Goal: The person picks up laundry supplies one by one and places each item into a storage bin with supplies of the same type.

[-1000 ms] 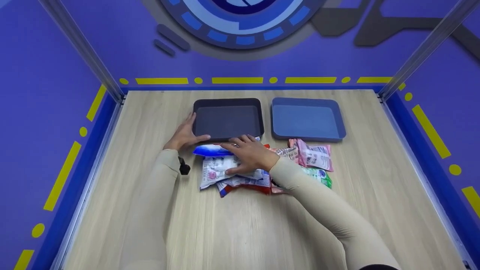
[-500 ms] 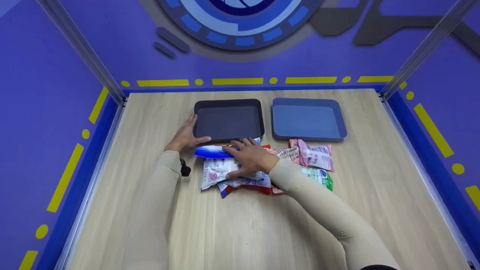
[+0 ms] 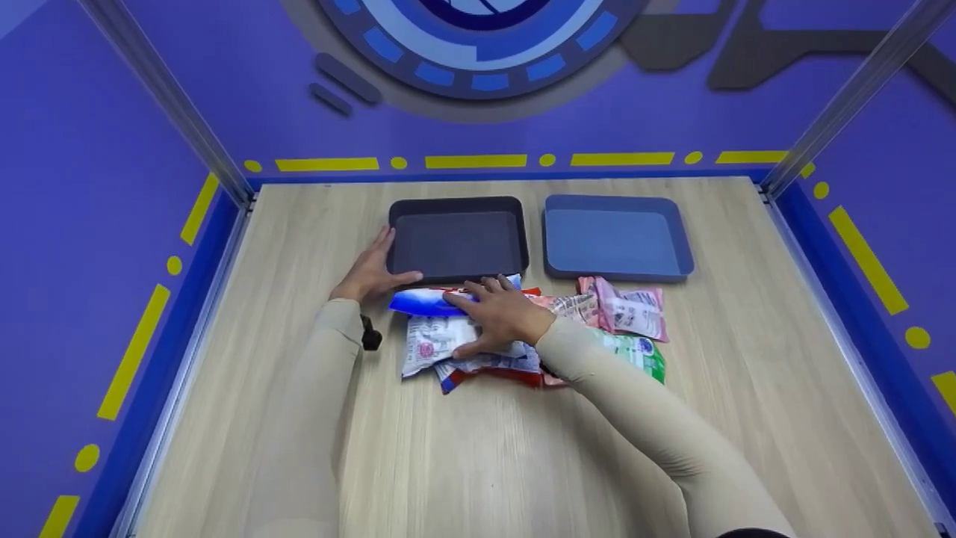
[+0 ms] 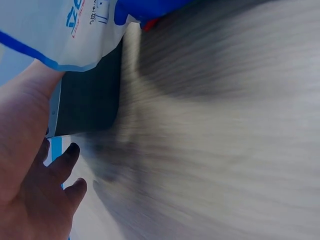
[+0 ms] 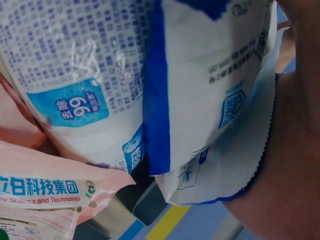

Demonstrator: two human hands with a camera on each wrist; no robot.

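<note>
At the left front corner of a dark grey tray point(image 3: 457, 243) is my left hand point(image 3: 370, 273), fingers along the tray's side and thumb extended by its front edge. The left wrist view shows the tray's corner point(image 4: 90, 102) beyond this hand, with a white, blue-edged packet point(image 4: 55, 35) above. My right hand point(image 3: 502, 312) rests spread over a heap of plastic packets, overlapping a blue packet point(image 3: 427, 302) and a white printed packet point(image 3: 433, 340). In the right wrist view, white packets with blue trim point(image 5: 200, 85) stand close to the hand, beside a pink packet point(image 5: 55, 190).
A blue-grey tray point(image 3: 618, 237) lies right of the dark one. Pink point(image 3: 633, 312) and green point(image 3: 646, 359) packets form the heap's right side. Purple-blue panels point(image 3: 478, 134) enclose the wooden table point(image 3: 463, 463) at the back and sides.
My right hand's fingers have drawn back slightly toward me on the packets within the last second. The left hand keeps its place at the tray corner. The view shifts slightly.
</note>
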